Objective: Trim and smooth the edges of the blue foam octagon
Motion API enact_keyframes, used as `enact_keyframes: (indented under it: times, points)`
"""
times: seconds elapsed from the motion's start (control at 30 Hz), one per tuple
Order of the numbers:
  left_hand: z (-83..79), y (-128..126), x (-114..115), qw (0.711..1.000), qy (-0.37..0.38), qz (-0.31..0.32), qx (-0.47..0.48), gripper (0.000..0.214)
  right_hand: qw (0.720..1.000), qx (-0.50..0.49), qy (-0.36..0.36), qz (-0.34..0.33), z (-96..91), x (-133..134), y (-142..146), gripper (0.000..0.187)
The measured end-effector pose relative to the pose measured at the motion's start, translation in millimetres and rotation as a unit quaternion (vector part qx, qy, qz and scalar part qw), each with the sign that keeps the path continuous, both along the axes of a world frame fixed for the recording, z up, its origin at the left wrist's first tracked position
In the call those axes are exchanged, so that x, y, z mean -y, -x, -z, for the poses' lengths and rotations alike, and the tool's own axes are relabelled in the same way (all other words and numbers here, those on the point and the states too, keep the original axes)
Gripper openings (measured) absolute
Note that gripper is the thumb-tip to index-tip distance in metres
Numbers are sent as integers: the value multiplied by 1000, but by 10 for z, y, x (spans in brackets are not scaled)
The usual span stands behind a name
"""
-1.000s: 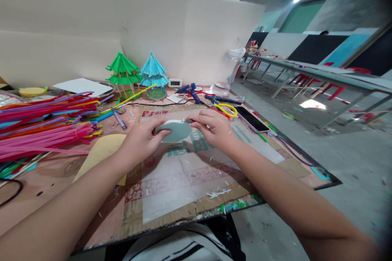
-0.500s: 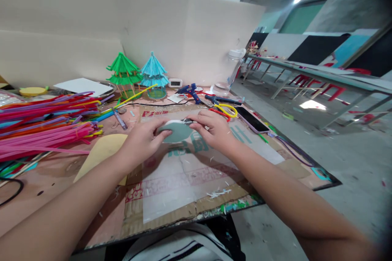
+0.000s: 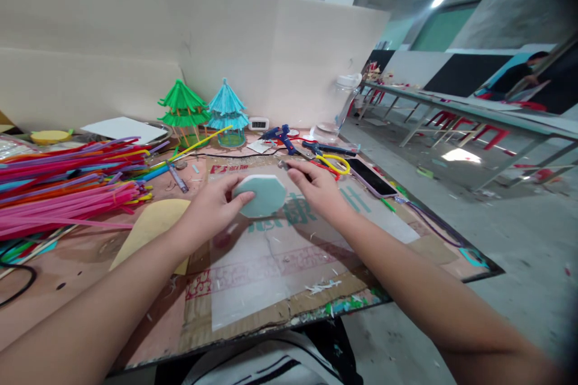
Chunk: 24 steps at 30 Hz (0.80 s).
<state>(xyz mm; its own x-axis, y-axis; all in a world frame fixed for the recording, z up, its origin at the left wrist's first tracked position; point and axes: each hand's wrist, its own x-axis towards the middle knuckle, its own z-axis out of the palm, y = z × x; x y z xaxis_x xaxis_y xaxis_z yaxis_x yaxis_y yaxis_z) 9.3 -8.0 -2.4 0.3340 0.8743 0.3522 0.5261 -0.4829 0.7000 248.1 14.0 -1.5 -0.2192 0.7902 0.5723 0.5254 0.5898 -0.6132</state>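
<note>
My left hand (image 3: 228,200) grips an octagonal pale green foam board piece (image 3: 266,195) by its left edge, thumb on the face toward me. The piece is raised over the white plastic sheet (image 3: 257,277), its white edge visible along the top. My right hand (image 3: 318,187) is closed on a small dark tool with a metallic tip (image 3: 283,165), mostly hidden by the fingers; it may be a blade. This tip sits just beyond the upper right corner of the foam piece, apart from it. White shavings (image 3: 323,286) lie on the sheet's near edge.
Pipe cleaners (image 3: 76,186) lie bundled at left, beside yellow paper (image 3: 151,225). Behind stand green (image 3: 183,111) and blue (image 3: 227,111) pavilion models. A glue gun (image 3: 282,135), yellow-handled scissors (image 3: 336,163), a phone (image 3: 372,177) and a clear jug (image 3: 341,105) stand right. A person (image 3: 515,78) is far off.
The foam piece has tipped up so its octagonal face shows more. My right hand has come away from its edge with the small tool. A person has appeared at the far table.
</note>
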Motion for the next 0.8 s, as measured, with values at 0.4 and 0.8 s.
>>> enact_keyframes:
  times: [0.4, 0.8]
  points:
    - [-2, -5, -38, 979, 135, -2, 152, 57, 961, -84, 258, -47, 33, 65, 192, 32]
    - [-46, 162, -183, 969, 81, -84, 218, 46, 951, -91, 291, -48, 79, 142, 285, 32]
